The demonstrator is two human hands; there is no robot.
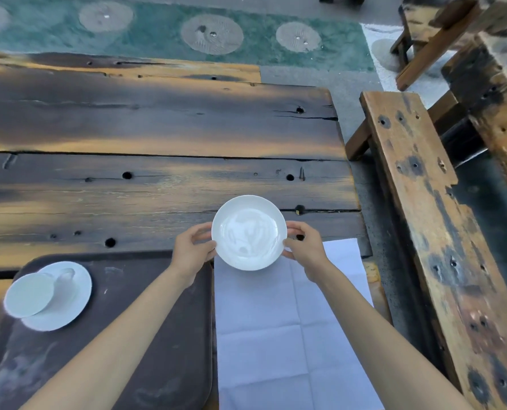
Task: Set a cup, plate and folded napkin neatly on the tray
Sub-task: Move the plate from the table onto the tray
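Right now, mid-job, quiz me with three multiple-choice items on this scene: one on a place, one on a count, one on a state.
1. Where does the cup stand?
A. on a saucer on the tray
B. on the napkin
C. on the bench

2. How many hands grip the plate?
A. none
B. one
C. two

3. How does the napkin lie?
A. rolled up
B. spread flat, creased
C. crumpled in a ball

Key: 1 A, cup and saucer sit at the tray's left. 2 C, the left hand and the right hand hold opposite rims. 3 B, it lies open beside the tray, its fold lines showing.
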